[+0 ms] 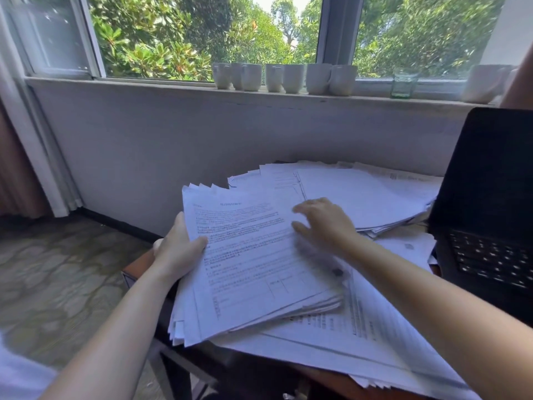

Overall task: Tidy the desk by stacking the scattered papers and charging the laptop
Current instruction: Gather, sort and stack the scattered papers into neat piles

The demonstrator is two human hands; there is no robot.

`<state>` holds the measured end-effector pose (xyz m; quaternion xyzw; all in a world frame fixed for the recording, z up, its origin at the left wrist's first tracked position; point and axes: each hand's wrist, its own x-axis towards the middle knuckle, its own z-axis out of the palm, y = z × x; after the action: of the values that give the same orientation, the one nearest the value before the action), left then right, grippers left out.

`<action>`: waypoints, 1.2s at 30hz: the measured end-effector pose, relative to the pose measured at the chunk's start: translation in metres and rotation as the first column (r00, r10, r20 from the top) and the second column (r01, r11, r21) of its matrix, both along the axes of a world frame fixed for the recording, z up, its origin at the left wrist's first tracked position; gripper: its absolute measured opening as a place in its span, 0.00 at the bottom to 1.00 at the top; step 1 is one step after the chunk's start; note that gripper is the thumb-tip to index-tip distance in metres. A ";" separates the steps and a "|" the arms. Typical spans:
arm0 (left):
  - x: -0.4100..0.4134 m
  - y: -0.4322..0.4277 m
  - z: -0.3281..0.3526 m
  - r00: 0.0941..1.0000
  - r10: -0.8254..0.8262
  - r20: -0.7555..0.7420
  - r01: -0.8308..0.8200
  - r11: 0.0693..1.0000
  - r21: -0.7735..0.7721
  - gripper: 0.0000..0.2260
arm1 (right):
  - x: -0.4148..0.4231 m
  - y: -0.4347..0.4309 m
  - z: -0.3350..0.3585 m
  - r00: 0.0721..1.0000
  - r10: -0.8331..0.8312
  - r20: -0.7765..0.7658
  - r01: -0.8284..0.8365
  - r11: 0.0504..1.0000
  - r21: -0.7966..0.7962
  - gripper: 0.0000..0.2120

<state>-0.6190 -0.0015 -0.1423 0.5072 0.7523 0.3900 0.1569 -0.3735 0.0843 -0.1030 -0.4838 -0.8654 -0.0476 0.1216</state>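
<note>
A thick sheaf of printed papers [248, 264] lies fanned over the left part of the desk [138, 264]. My left hand [176, 249] grips the sheaf's left edge, thumb on top of the page. My right hand [323, 223] is blurred, fingers spread, and rests on the sheaf's upper right part. A second pile of papers [360, 194] lies farther back. More loose sheets [375, 336] spread under my right forearm. An open black laptop [490, 215] stands at the right, its screen dark. No charger cable is in view.
Several white mugs [285, 77] and a small green glass jar [403, 83] stand on the window sill beyond the desk. The desk's left edge drops to a patterned floor [57, 278]. A curtain [17, 174] hangs at far left.
</note>
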 end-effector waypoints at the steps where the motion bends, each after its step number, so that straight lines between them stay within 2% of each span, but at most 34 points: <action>1: 0.000 0.000 0.000 1.000 -0.005 -0.015 0.005 1.000 0.006 0.29 | 0.008 0.010 -0.002 0.992 -0.111 0.059 0.110 0.994 0.016 0.21; 3: -0.001 0.002 -0.001 1.000 -0.003 -0.026 0.004 1.000 0.013 0.29 | 0.020 0.025 -0.007 0.953 -0.274 0.127 0.276 0.961 0.003 0.24; 5: -0.002 0.003 -0.001 1.000 0.001 -0.025 -0.001 1.000 0.011 0.27 | 0.026 0.030 -0.013 0.937 -0.328 0.120 0.337 0.939 -0.064 0.23; 8: -0.002 0.003 -0.003 0.999 0.018 -0.033 -0.017 1.000 0.012 0.20 | 0.029 0.031 -0.013 0.941 -0.328 0.079 0.333 0.942 -0.050 0.16; 12: -0.004 0.004 -0.005 0.999 0.032 -0.040 -0.032 0.999 0.012 0.18 | 0.027 0.026 -0.002 0.938 -0.317 0.136 0.333 0.936 -0.111 0.19; 15: -0.006 0.004 -0.006 0.999 0.031 -0.038 -0.030 1.000 0.006 0.19 | 0.027 0.025 0.001 0.939 -0.312 0.143 0.327 0.940 -0.098 0.18; 17: -0.006 0.004 -0.006 0.999 0.028 -0.027 -0.028 1.000 0.004 0.22 | 0.030 0.025 0.000 0.946 -0.300 0.125 0.309 0.949 -0.061 0.13; 19: -0.006 0.003 -0.006 0.999 0.029 -0.038 -0.028 0.999 0.019 0.20 | 0.033 0.025 -0.001 0.949 -0.294 0.111 0.299 0.954 -0.035 0.09; 23: -0.003 0.001 -0.004 0.998 0.033 -0.053 -0.031 0.999 0.031 0.20 | 0.039 0.027 -0.001 0.945 -0.323 0.042 0.324 0.946 -0.014 0.16; 25: -0.002 0.000 -0.003 0.999 0.021 -0.048 -0.020 0.999 0.026 0.25 | 0.043 0.030 -0.001 0.947 -0.322 0.015 0.322 0.947 0.019 0.12; 27: -0.002 0.000 -0.003 0.999 0.017 -0.048 -0.015 0.999 0.030 0.28 | 0.049 0.034 0.001 0.944 -0.323 -0.064 0.326 0.945 0.040 0.10; 31: -0.003 0.001 -0.002 0.998 0.020 -0.054 -0.019 1.000 0.025 0.28 | 0.059 0.040 0.014 0.887 -0.292 -0.357 0.342 0.936 0.085 0.20; 34: -0.003 0.003 -0.004 0.998 0.032 -0.057 -0.031 0.999 0.023 0.18 | 0.053 0.030 0.029 0.840 -0.088 -0.535 0.261 0.931 0.256 0.23; 36: -0.004 0.003 -0.005 0.998 0.034 -0.057 -0.033 0.999 0.023 0.18 | 0.043 0.016 0.040 0.818 0.069 -0.570 0.171 0.918 0.357 0.22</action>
<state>-0.6226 0.0017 -0.1468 0.5073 0.7605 0.3863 0.1230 -0.3306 0.1002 -0.0630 -0.4646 -0.7474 -0.0761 0.4687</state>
